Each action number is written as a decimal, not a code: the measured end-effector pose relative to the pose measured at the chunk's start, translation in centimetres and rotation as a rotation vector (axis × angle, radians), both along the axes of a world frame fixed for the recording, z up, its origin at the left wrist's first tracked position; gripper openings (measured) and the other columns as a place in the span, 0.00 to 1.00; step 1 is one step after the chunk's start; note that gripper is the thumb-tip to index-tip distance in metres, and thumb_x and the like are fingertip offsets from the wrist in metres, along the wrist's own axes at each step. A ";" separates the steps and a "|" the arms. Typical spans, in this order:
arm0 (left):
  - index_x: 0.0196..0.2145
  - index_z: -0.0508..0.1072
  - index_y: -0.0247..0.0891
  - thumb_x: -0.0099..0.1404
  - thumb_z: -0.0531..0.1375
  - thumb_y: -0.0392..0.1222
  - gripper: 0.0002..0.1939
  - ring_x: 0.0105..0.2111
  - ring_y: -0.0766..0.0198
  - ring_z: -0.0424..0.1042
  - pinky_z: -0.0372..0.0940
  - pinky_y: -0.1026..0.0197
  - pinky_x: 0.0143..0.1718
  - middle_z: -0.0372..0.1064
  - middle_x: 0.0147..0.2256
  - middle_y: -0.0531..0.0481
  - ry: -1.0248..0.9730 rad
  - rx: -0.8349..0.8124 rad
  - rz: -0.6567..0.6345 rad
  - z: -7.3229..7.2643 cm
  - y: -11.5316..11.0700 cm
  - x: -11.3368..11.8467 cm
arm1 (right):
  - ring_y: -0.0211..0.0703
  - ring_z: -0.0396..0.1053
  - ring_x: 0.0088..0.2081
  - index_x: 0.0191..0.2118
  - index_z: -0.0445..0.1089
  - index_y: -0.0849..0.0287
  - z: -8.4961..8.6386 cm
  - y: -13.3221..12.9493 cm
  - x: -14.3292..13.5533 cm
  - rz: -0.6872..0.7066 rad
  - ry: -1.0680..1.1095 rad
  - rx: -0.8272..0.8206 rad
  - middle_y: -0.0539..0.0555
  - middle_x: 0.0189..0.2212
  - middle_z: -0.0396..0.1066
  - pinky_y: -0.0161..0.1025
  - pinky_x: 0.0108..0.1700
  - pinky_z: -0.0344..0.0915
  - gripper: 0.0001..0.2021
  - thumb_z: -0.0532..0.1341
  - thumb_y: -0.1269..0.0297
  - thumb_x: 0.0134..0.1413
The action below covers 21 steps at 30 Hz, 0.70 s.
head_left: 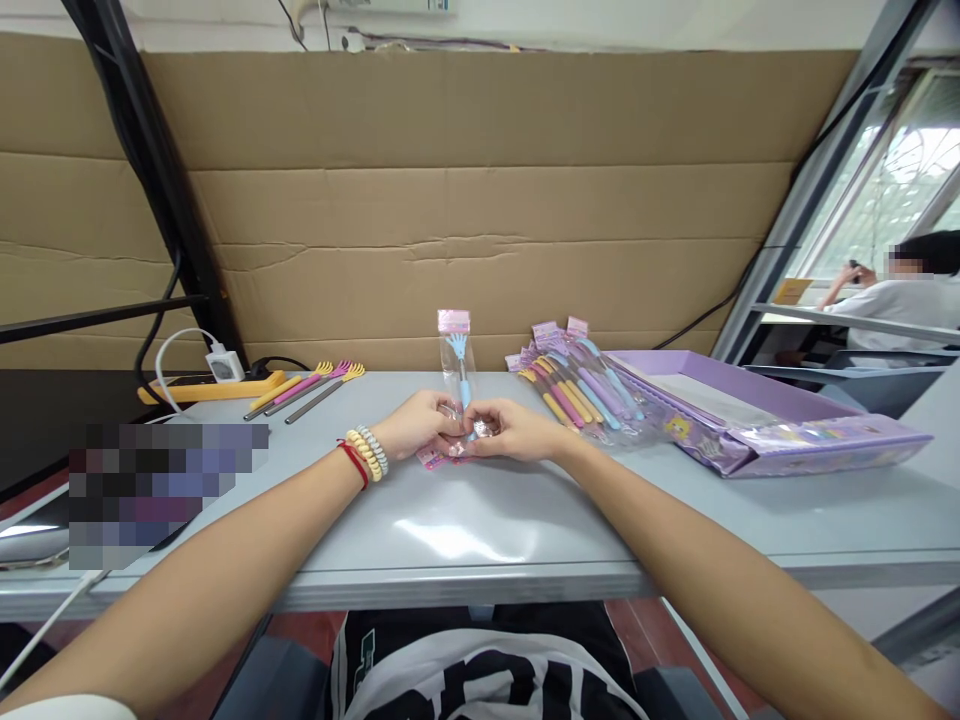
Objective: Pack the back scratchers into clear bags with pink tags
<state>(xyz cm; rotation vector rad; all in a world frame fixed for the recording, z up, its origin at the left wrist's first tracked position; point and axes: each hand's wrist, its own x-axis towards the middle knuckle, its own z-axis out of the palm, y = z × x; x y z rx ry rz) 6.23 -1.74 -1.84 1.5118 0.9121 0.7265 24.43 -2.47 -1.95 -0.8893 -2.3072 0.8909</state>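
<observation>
Between my hands is a light-blue fork [458,352] in a clear plastic sleeve with a pink top [453,322], its tines pointing away from me. My left hand [421,424] pinches the lower left of the sleeve, and my right hand [517,430] grips its lower right side. My fingers cover the end of the handle. A crinkled pink edge shows under my fingertips. To the right lies a fanned pile of bagged forks [581,385] with yellow, pink, purple and blue handles. Several loose forks [319,388] with yellow or pink heads lie to the left.
A purple open box [750,400] stands right of the pile. At the back left are a yellow power strip [262,386] and a white charger [223,363] with its cable. Cardboard [450,200] walls the desk's back edge. Another person [892,310] sits at far right.
</observation>
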 end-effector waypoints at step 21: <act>0.48 0.67 0.31 0.54 0.61 0.33 0.22 0.29 0.63 0.74 0.68 0.62 0.29 0.74 0.38 0.41 -0.126 -0.053 -0.080 -0.4 0.3 0.1 | 0.32 0.50 0.21 0.21 0.54 0.58 -0.2 -0.4 -0.3 -0.371 -0.259 0.303 0.44 0.16 0.54 0.34 0.25 0.44 0.17 0.61 0.53 0.43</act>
